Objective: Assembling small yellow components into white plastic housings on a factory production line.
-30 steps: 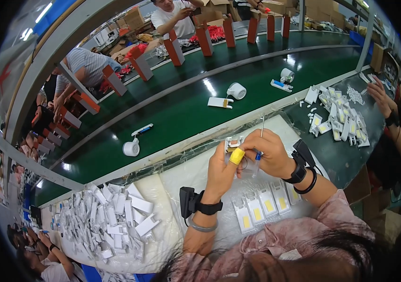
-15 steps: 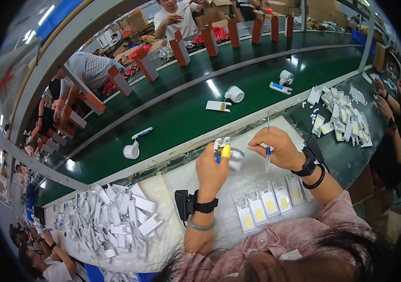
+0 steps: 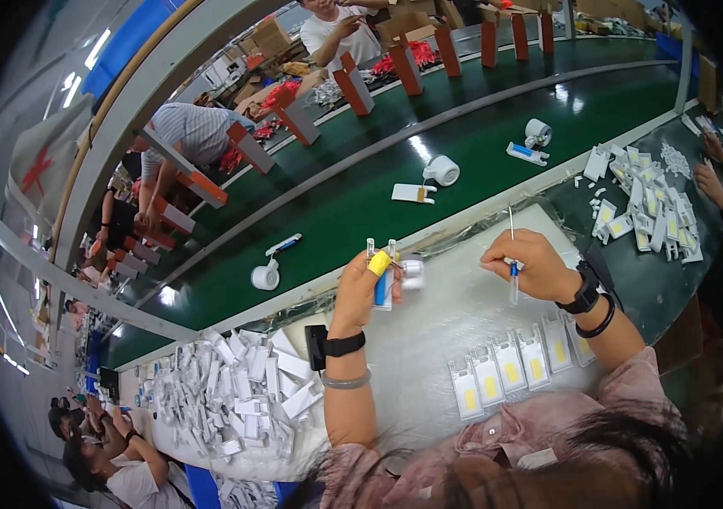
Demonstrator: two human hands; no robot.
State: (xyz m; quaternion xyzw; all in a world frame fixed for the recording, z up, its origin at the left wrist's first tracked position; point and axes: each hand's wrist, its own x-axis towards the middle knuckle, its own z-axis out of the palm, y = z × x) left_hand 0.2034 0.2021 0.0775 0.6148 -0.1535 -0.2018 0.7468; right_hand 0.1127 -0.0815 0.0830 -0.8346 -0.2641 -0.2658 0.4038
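Observation:
My left hand (image 3: 354, 293), a yellow cover on its thumb, grips a small white device (image 3: 384, 291) with a blue inset and two prongs at its top. Its round white head (image 3: 412, 271) hangs at the right side, blurred. To the right, my right hand (image 3: 535, 267) is closed around a thin screwdriver (image 3: 514, 284) with a clear, blue-banded handle, its metal shaft pointing up. The two hands are apart. Below my right hand, a row of white panels with yellow rectangles (image 3: 510, 371) lies on the plastic-covered white work surface (image 3: 412, 365).
A heap of white casings (image 3: 226, 386) lies at left, and a pile of white and yellow parts (image 3: 645, 204) at right. Beyond runs a green conveyor belt (image 3: 344, 216) bearing round-headed devices (image 3: 441, 170) and orange-and-white boxes (image 3: 353, 87). A metal frame (image 3: 111, 144) stands left; other people work around.
My left hand has turned the device, so its blue inset now faces up and its prongs point away. The whole view has shifted slightly; the screwdriver stays in my right hand.

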